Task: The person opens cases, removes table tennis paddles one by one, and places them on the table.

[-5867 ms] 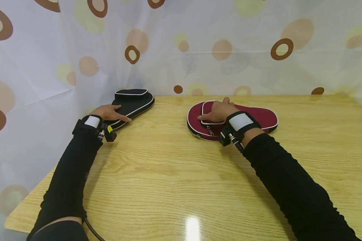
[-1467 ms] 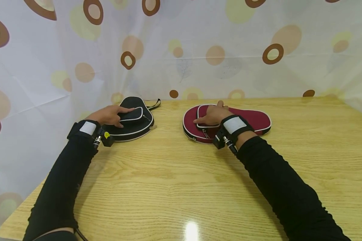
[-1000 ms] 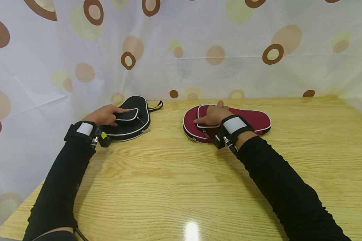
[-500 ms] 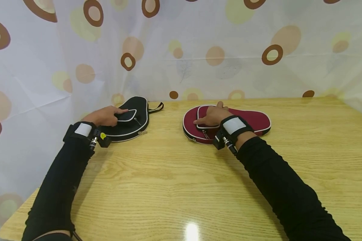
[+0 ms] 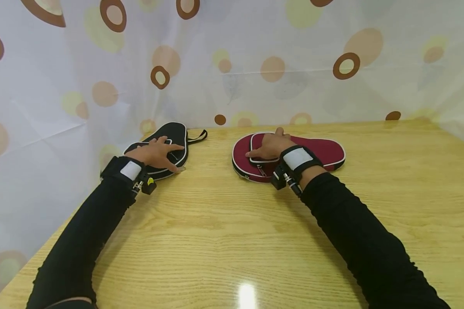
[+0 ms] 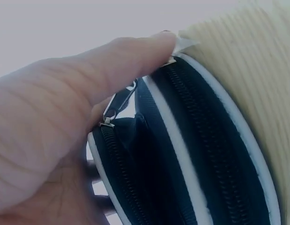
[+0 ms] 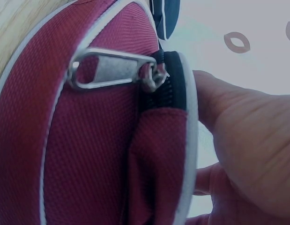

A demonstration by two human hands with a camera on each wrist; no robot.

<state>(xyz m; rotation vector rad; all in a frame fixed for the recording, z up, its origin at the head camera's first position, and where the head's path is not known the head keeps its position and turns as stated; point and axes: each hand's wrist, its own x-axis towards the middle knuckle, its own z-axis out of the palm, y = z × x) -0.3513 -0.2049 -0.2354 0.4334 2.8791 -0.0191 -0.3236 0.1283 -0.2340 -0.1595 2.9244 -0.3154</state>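
A black table tennis bat case (image 5: 174, 128) with white piping lies at the back left, its wrist loop (image 5: 198, 138) pointing right. Over its front pocket my left hand (image 5: 154, 153) is spread wide, thumb towards the near edge. In the left wrist view the thumb (image 6: 130, 58) reaches past the pocket's zip pull (image 6: 120, 101) to the case's edge. My right hand (image 5: 272, 146) rests with loose fingers on the pocket (image 5: 256, 139) of a red case (image 5: 321, 150), whose narrow end faces right. A metal zip pull (image 7: 107, 68) hangs from that pocket in the right wrist view.
Both cases lie on a wooden table (image 5: 216, 219). A pale curtain (image 5: 201, 94) with brown and yellow circles hangs directly behind and along the left side. The table's left edge (image 5: 35, 262) runs close by the left forearm.
The black case has been turned, its wrist loop now showing at the right, and slid slightly left. My left hand's pointing finger has given way to spread fingers further right. The right hand stays put.
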